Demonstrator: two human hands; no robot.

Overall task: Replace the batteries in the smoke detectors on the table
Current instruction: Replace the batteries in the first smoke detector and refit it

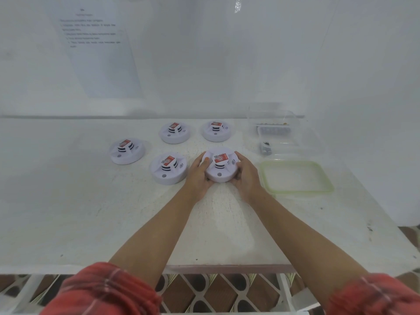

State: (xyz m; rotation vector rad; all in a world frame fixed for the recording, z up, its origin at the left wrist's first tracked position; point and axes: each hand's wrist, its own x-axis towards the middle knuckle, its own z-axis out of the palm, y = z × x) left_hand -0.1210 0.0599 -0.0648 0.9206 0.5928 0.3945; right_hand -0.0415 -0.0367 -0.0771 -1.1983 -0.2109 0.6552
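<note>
**Both hands clasped the fifth smoke detector**

Four other smoke detectors [127,151] sat on the white table [68,201], left and behind. At mid-table, the left hand [197,177] and right hand [247,176] curled round the fifth smoke detector [221,167]. Rightward lay a green-rimmed lid [263,178], behind it a clear container [304,135] holding batteries [265,148].

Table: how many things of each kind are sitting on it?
Smoke detectors: 5
Clear container: 1
Green-rimmed lid: 1
Batteries in the container: too blurred to count
Total: 7, batteries aside
</note>
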